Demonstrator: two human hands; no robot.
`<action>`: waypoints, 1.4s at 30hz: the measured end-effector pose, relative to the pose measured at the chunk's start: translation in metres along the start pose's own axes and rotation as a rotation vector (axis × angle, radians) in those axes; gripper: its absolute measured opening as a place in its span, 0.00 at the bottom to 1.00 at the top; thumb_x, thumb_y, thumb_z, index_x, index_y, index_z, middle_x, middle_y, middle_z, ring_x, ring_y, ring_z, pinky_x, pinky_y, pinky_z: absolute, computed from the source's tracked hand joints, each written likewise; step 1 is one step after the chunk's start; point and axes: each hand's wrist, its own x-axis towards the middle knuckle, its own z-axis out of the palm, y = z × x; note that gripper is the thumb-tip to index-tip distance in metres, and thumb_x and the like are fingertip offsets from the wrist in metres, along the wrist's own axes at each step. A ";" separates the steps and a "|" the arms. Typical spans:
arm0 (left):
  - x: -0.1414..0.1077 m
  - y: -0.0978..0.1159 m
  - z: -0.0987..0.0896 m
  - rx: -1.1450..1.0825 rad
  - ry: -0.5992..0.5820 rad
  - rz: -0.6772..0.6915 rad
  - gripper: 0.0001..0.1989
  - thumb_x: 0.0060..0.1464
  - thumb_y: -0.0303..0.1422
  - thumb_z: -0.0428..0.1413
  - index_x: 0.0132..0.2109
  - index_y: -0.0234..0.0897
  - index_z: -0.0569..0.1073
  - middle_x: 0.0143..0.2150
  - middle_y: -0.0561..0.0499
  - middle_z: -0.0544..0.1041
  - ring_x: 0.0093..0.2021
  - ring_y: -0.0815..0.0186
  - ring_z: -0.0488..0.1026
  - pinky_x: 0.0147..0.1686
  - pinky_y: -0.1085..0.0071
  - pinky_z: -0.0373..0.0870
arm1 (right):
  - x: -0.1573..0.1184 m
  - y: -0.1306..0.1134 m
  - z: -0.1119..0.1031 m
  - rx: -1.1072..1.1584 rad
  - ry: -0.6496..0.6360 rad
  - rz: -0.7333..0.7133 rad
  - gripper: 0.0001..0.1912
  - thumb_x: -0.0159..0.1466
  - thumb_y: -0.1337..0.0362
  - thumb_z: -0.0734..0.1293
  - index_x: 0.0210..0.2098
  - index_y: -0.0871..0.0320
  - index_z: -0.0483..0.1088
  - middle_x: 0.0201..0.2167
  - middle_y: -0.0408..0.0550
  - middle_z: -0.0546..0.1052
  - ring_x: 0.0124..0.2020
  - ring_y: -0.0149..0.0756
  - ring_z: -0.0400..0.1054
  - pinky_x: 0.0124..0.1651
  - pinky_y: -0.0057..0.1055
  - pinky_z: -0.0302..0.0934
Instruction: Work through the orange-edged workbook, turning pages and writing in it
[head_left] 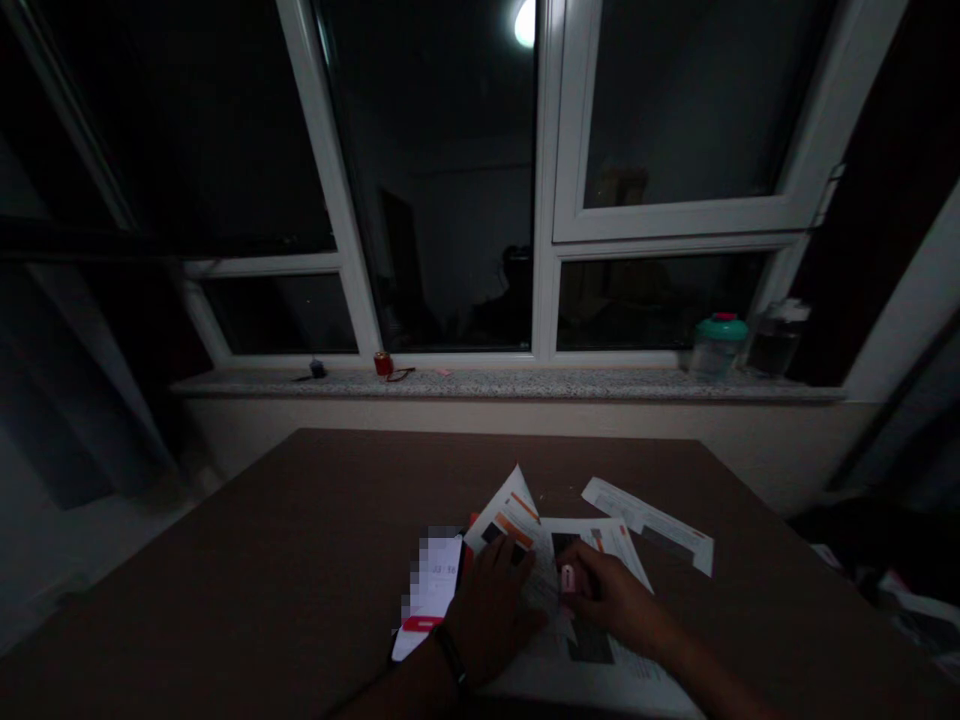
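Note:
My left hand point(491, 615) rests palm-down on a printed paper sheet point(592, 650), with a dark band on its wrist. My right hand point(611, 600) lies just to the right, its fingers pinching a small pink-and-white object point(568, 578). Papers with orange and black print overlap beneath both hands, and a folded corner point(510, 515) rises beyond them. Left of my left hand lies a phone point(431, 590) with a blurred screen and a red mark near its lower edge. A separate paper strip point(649, 522) lies at the far right of the pile.
A brown table point(300, 570) stretches ahead to a wall below a stone windowsill point(510, 385). On the sill stand a small red item point(383, 364), a small dark item point(317, 369), and several jars at the right point(718, 347). Dark window panes rise behind.

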 end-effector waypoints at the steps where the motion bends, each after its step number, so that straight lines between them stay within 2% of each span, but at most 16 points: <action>1: 0.000 0.000 0.000 0.003 -0.002 0.001 0.34 0.57 0.42 0.60 0.67 0.40 0.59 0.68 0.40 0.54 0.67 0.46 0.48 0.62 0.48 0.49 | 0.002 -0.001 0.001 -0.014 0.016 0.000 0.10 0.56 0.68 0.66 0.38 0.54 0.66 0.31 0.38 0.72 0.33 0.32 0.67 0.34 0.24 0.57; 5: 0.000 0.002 -0.002 0.007 -0.018 -0.025 0.33 0.57 0.42 0.60 0.66 0.40 0.60 0.68 0.40 0.55 0.67 0.46 0.49 0.62 0.48 0.49 | 0.005 0.002 0.002 -0.072 0.043 -0.013 0.11 0.57 0.67 0.66 0.40 0.54 0.66 0.32 0.40 0.73 0.34 0.34 0.69 0.35 0.25 0.58; 14: 0.001 0.000 0.002 0.009 -0.013 -0.029 0.35 0.56 0.42 0.61 0.66 0.39 0.59 0.68 0.39 0.54 0.67 0.45 0.48 0.62 0.47 0.48 | -0.004 0.003 -0.005 -0.206 -0.108 -0.075 0.16 0.53 0.66 0.69 0.42 0.53 0.67 0.33 0.40 0.74 0.34 0.33 0.68 0.34 0.24 0.56; 22: 0.000 0.003 -0.001 -0.002 -0.002 -0.024 0.34 0.57 0.42 0.60 0.66 0.40 0.59 0.68 0.40 0.54 0.67 0.46 0.48 0.62 0.47 0.49 | 0.006 0.002 -0.001 -0.228 0.018 -0.018 0.13 0.55 0.67 0.67 0.41 0.54 0.66 0.35 0.42 0.75 0.35 0.35 0.70 0.35 0.25 0.57; 27: 0.000 0.001 0.000 0.010 -0.004 -0.017 0.34 0.57 0.41 0.60 0.66 0.39 0.59 0.68 0.39 0.55 0.67 0.45 0.49 0.62 0.46 0.50 | 0.012 0.003 0.001 -0.229 0.091 -0.050 0.11 0.58 0.68 0.64 0.41 0.54 0.64 0.36 0.43 0.75 0.37 0.35 0.70 0.37 0.26 0.58; 32: 0.000 -0.003 0.005 0.011 0.028 0.015 0.33 0.57 0.43 0.60 0.66 0.40 0.59 0.68 0.40 0.55 0.67 0.45 0.49 0.62 0.46 0.50 | 0.009 0.006 0.001 -0.236 0.014 -0.077 0.12 0.56 0.66 0.67 0.40 0.54 0.65 0.34 0.42 0.75 0.34 0.34 0.69 0.34 0.24 0.56; 37: -0.001 0.001 -0.001 0.018 -0.005 -0.003 0.34 0.57 0.41 0.60 0.66 0.40 0.59 0.68 0.40 0.54 0.67 0.46 0.49 0.62 0.47 0.50 | 0.001 0.003 0.000 -0.276 -0.059 -0.095 0.15 0.55 0.65 0.68 0.42 0.54 0.66 0.36 0.43 0.75 0.34 0.33 0.69 0.33 0.24 0.55; 42: -0.001 0.001 -0.003 0.021 0.014 0.028 0.31 0.59 0.41 0.58 0.66 0.39 0.59 0.68 0.40 0.55 0.67 0.47 0.50 0.62 0.48 0.51 | 0.004 -0.003 -0.002 -0.323 -0.045 -0.060 0.15 0.55 0.65 0.68 0.43 0.54 0.67 0.36 0.43 0.76 0.35 0.34 0.69 0.34 0.25 0.55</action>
